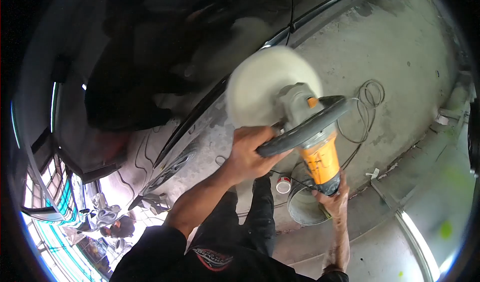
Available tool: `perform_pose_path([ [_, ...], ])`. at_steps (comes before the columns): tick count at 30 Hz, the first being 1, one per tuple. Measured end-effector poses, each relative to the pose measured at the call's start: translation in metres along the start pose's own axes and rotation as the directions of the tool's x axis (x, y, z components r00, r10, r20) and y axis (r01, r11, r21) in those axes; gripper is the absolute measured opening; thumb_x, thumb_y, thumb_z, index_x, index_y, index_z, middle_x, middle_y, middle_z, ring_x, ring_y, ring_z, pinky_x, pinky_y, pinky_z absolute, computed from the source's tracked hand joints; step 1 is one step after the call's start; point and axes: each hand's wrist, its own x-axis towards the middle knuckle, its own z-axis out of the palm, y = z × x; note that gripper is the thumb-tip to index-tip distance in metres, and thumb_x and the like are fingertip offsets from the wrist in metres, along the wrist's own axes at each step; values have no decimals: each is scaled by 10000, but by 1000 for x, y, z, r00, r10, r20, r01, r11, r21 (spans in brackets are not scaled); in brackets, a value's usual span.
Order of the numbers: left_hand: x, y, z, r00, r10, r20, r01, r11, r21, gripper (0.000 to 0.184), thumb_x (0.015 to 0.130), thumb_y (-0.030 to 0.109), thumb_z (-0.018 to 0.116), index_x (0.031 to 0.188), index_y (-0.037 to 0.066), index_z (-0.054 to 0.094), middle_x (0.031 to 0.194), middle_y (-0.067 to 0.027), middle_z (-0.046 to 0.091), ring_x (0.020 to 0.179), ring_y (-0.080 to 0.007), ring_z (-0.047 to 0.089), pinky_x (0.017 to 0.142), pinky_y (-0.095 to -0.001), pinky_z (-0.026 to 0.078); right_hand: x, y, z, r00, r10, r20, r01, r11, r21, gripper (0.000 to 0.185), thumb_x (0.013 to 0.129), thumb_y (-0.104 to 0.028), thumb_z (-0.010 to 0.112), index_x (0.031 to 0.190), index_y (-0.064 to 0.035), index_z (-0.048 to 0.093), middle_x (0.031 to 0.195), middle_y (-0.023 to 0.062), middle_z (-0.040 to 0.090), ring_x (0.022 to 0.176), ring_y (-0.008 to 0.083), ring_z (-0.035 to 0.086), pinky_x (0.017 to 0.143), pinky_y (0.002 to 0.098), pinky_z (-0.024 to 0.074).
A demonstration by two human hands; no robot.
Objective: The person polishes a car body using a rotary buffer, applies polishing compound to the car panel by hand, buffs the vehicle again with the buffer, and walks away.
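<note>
- black shirt (250,269) sits nearest the camera in the head view, along the bottom of the frame.
- polisher (322,159) at the centre, orange body slanting down to the lower right; its pale round pad (255,89) is just above, smeared by blur, so it seems to be spinning.
- left hand (250,152): fingers curled firmly round the near end of the black handle (305,129).
- right hand (332,194): wrapped about the dark rear end of the polisher, below the orange body.
- work looks under way: the dark car (210,42) at upper left is glossy and mirrors the surroundings, but which parts are done and which are left cannot be told.
- pad overlaps the car's long trim edge (200,111) in the frame; contact with it cannot be judged.
- that edge runs slantwise from lower left to upper right.
- widest room appears at upper right, over the grey floor (410,57), where a cord (382,98) lies in loose loops.
- tighter below: a bucket (300,218) and small cup (283,182) show beside the right hand and the legs (262,207).
</note>
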Motion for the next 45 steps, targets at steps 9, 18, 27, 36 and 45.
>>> perform_pose_path([
  [9, -1, -1, -5, 999, 45, 8, -45, 999, 24, 275, 750, 150, 844, 738, 38, 592, 612, -79, 594, 490, -184, 580, 485, -306, 420, 3, -15, -4, 999, 41, 20, -42, 999, 33, 927, 605, -196, 894, 1377, 60, 447, 1120, 194, 691, 1018, 262, 676, 895, 352, 530],
  [18, 42, -7, -5, 998, 61, -17, -63, 979, -193, 240, 776, 165, 836, 760, 34, 635, 624, -92, 608, 548, -178, 611, 498, -323, 425, 14, -43, 5, 992, -11, -128, 31, 988, 154, 835, 666, -143, 878, 1353, 75, 457, 1111, 158, 688, 980, 197, 648, 879, 333, 514],
  [27, -10, -16, 13, 997, 62, -54, -69, 990, -126, 216, 688, 60, 827, 699, 21, 616, 607, -111, 574, 508, -273, 577, 473, -363, 413, 2, 7, 5, 999, 52, 13, -53, 989, 138, 924, 641, -215, 859, 1414, 53, 430, 1141, 139, 680, 1025, 201, 647, 916, 330, 503],
  [36, -71, -30, 69, 997, -44, -70, 37, 995, -98, 193, 676, 46, 803, 721, 23, 617, 635, -112, 577, 537, -292, 584, 485, -386, 428, -4, 69, -2, 984, 77, 158, -100, 985, 143, 933, 654, -314, 884, 1383, 58, 436, 1173, 146, 623, 1050, 216, 588, 929, 353, 470],
  [45, -115, -33, 113, 984, -138, -110, 133, 990, -57, 242, 672, 62, 814, 717, 28, 578, 633, -114, 534, 560, -329, 566, 505, -419, 412, -7, 140, -1, 961, 6, 275, -72, 971, 230, 932, 659, -224, 858, 1430, 46, 409, 1117, 147, 671, 977, 214, 643, 879, 346, 513],
])
